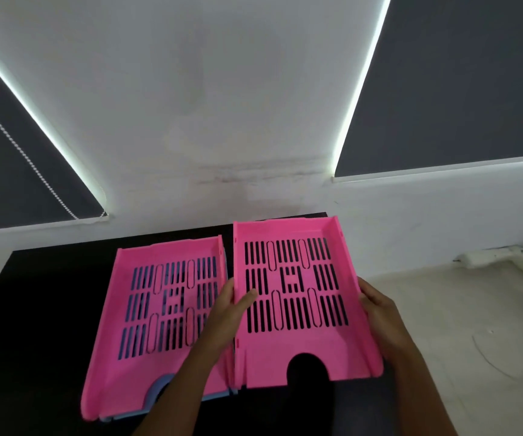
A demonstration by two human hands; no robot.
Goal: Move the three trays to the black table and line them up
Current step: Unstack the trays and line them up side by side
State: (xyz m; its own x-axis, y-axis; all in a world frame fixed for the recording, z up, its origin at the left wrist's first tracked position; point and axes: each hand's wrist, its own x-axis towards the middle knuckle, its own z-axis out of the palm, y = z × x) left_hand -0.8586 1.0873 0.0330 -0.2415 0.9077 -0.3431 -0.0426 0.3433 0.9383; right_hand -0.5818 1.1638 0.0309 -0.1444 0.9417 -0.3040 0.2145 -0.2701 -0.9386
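Two pink slotted trays are over the black table (40, 309). The right pink tray (298, 350) is held at both sides: my left hand (228, 313) grips its left wall, thumb inside, and my right hand (376, 309) grips its right wall. Whether it rests on the table or hangs just above it I cannot tell. The left pink tray (118, 325) is stacked on a light blue tray (159, 390), whose blue shows through the slots and at the front notch. The two pink trays are side by side, almost touching.
A white wall with two dark roller blinds (461, 89) rises behind the table. Right of the table lies a cream floor (474, 325) with a thin white cable loop. The table's right edge runs close under the held tray.
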